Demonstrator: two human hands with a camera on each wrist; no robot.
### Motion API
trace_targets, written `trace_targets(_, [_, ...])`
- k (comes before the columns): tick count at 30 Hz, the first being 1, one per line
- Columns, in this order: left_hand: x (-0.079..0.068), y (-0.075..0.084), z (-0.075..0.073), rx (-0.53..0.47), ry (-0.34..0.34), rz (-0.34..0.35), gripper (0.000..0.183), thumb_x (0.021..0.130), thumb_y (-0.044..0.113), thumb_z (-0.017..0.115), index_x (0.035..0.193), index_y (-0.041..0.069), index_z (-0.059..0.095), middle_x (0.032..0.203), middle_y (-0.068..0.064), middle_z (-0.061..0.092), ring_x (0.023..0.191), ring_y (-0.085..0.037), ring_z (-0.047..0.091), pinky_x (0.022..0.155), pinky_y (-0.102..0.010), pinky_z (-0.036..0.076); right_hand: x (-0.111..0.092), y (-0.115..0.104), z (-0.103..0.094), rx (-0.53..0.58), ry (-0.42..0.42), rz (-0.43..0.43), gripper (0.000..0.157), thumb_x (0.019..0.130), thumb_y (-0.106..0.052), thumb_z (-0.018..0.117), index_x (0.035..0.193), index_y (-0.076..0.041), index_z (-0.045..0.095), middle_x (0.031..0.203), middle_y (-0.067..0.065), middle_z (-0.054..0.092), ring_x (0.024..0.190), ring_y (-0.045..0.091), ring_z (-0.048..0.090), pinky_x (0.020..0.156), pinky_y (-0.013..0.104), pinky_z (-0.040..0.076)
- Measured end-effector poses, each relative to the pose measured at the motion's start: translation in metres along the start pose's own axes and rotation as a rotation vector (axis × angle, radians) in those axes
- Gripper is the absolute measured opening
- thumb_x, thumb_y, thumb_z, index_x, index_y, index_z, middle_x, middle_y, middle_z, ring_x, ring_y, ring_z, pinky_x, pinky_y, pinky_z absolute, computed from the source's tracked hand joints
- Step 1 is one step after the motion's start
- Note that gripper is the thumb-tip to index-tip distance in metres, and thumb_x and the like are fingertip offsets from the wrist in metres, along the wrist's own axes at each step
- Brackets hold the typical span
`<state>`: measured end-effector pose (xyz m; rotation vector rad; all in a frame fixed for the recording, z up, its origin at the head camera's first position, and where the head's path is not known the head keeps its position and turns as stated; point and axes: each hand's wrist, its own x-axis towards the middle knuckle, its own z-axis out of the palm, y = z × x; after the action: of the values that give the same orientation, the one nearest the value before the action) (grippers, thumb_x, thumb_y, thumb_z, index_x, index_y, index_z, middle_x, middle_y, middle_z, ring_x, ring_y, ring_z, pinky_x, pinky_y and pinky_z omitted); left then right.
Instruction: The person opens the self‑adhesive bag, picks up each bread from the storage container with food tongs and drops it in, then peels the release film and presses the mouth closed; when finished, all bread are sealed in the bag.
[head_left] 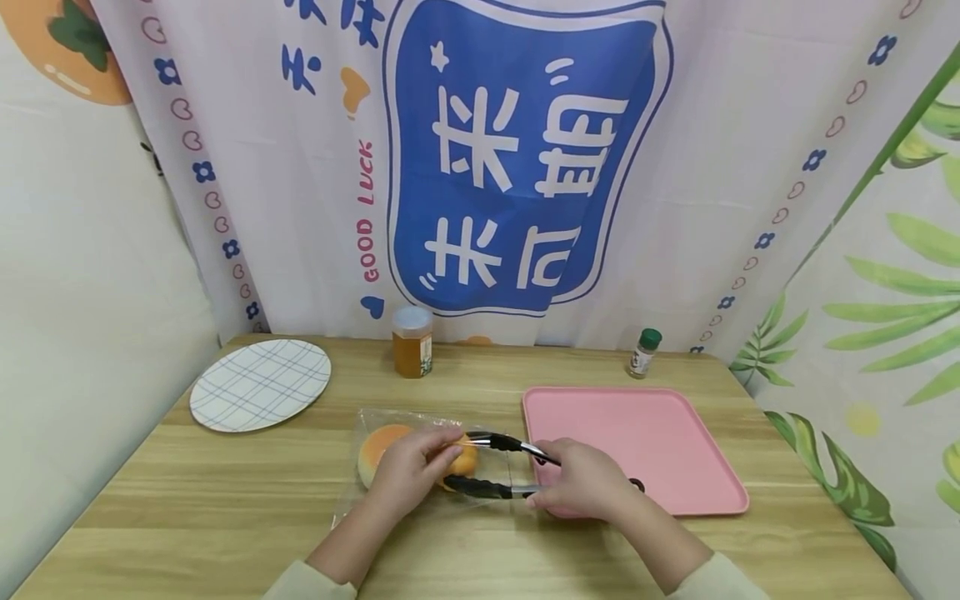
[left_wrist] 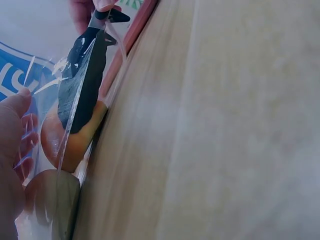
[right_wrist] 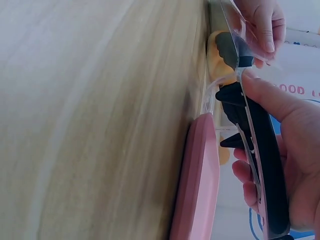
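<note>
A clear plastic bag (head_left: 369,417) lies on the table with two bread pieces inside: a round bun (head_left: 372,457) at the left and a second orange-brown bread (head_left: 468,461) beside it. My left hand (head_left: 411,471) pinches the bag's upper film over the bread. Black-and-metal tongs (right_wrist: 265,165) are held by my right hand (head_left: 581,479), fingers and thumb around their arms. Their black tips (left_wrist: 82,85) reach into the bag, one on each side of the second bread. Whether the tips squeeze it cannot be told.
A pink tray (head_left: 630,433) sits under and beyond my right hand. A white checked plate (head_left: 262,383) lies at the back left. Along the back stand an amber jar (head_left: 411,350) and a small green-capped shaker (head_left: 643,354). A printed curtain (head_left: 315,208) hangs behind the table.
</note>
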<state>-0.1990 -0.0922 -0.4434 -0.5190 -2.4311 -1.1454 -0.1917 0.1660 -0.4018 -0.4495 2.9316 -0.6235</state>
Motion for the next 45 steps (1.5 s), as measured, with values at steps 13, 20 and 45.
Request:
trace_targets(13, [-0.001,-0.002,0.003,-0.001,-0.014,-0.027,0.017,0.085,0.016,0.076,0.102,0.011,0.076,0.105,-0.003,0.076,0.099,-0.019,0.071,0.084,-0.033,0.060,0.000,0.022,-0.019,0.091,-0.069,0.018,0.091,0.062,-0.051,0.086,0.138,-0.012,0.056,0.132,0.007,0.063,0.122,0.028,0.059,0.103,0.053,0.048])
trace_targets(20, [0.000,-0.001,0.003,-0.020,-0.031,-0.040,0.017,0.087,0.017,0.074,0.102,0.010,0.076,0.106,-0.002,0.075,0.101,-0.019,0.071,0.086,-0.034,0.060,-0.021,0.049,-0.040,0.090,-0.044,0.079,0.097,0.061,-0.050,0.088,0.141,-0.010,0.052,0.136,0.010,0.060,0.128,0.032,0.054,0.107,0.055,0.045])
trace_targets(45, [-0.001,0.000,0.002,-0.050,-0.047,-0.083,0.017,0.087,0.016,0.073,0.103,0.011,0.075,0.106,0.001,0.075,0.101,-0.019,0.071,0.086,-0.034,0.060,-0.085,0.214,-0.084,0.262,0.269,0.717,0.126,0.084,-0.071,0.058,0.148,0.010,-0.014,0.150,0.045,0.003,0.136,0.064,0.013,0.112,0.071,0.020])
